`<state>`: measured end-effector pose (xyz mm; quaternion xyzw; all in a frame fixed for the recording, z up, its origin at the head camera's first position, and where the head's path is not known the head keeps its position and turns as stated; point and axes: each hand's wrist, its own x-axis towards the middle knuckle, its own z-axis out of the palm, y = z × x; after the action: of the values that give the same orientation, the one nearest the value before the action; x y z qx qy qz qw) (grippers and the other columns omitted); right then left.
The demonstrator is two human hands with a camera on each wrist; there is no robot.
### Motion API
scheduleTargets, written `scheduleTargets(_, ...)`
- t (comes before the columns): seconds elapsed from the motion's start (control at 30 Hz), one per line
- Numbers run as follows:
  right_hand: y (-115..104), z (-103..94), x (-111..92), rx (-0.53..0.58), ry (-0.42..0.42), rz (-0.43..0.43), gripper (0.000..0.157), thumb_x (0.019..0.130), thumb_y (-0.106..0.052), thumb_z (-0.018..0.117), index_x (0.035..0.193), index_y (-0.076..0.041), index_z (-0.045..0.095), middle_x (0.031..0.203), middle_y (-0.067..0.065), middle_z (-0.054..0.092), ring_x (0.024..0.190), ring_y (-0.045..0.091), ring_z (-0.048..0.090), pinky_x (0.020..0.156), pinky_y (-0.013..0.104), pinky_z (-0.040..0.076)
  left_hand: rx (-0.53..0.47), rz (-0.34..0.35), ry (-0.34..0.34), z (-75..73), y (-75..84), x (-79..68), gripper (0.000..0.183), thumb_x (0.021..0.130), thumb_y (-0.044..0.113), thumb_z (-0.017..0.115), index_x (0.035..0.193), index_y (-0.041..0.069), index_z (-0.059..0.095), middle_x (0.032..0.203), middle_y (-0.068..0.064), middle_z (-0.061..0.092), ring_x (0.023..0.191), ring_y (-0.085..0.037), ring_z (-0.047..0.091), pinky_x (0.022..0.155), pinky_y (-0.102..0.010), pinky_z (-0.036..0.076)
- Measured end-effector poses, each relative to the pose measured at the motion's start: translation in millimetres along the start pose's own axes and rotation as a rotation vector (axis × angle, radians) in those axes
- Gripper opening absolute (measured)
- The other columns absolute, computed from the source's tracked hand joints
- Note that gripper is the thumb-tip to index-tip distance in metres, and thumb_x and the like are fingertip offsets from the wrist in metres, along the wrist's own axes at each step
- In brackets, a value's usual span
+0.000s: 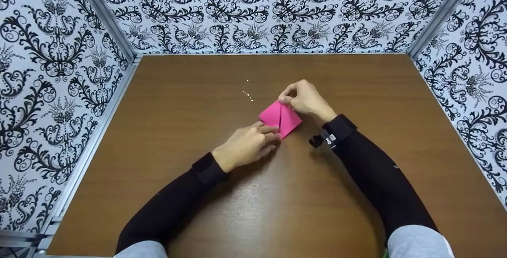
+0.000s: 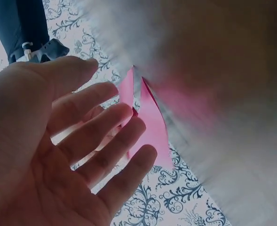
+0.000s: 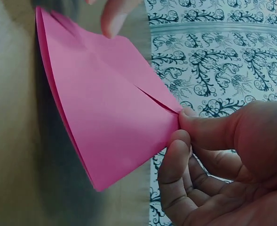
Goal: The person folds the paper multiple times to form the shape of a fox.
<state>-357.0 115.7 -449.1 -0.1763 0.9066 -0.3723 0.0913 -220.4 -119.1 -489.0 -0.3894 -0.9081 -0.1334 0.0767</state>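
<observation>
A folded square of pink paper (image 1: 290, 120) lies turned like a diamond near the middle of the table, with a slit running down between its two folded flaps. My right hand (image 1: 305, 98) pinches its far corner between thumb and fingertips; the right wrist view shows the pinch at the slit's end of the paper (image 3: 100, 108), whose layers part slightly along one edge. My left hand (image 1: 248, 144) is at the near left side, its fingers over the paper's edge. Seen from the left wrist, the fingers (image 2: 129, 176) are fairly straight and spread beside the paper (image 2: 152, 125).
The brown wooden table (image 1: 178, 91) reflects small bright spots of light beyond the paper. Patterned black-and-white panels (image 1: 237, 12) enclose the back and both sides. A black strap with a small camera (image 1: 326, 137) sits on the right wrist.
</observation>
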Motion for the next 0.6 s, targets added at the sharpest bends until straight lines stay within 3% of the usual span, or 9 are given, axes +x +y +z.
scheduleTargets(0.3,-2.3,-8.6,-0.2,0.007,0.112,-0.035,0.015,0.111,-0.023,0.082,0.118,-0.012,0.089,0.112,0.013,0.086,0.093,0.022,0.075,0.077,0.028,0.059,0.043,-0.055,0.093,-5.9,-12.8,0.6,0.034,0.113,0.023,0.079,0.145,0.011,0.081,0.156,-0.015,0.077,0.139,-0.037,0.075,0.113,-0.052,0.068)
scheduleTargets(0.6,-1.7,-10.8,-2.3,0.041,0.239,-0.078,0.013,0.111,-0.024,0.082,0.117,-0.015,0.089,0.111,0.012,0.087,0.098,0.025,0.076,0.087,0.033,0.056,0.097,-0.127,0.137,-9.2,-25.5,-0.3,0.043,0.113,0.028,0.081,0.151,0.010,0.078,0.161,-0.017,0.073,0.140,-0.038,0.075,0.110,-0.053,0.069)
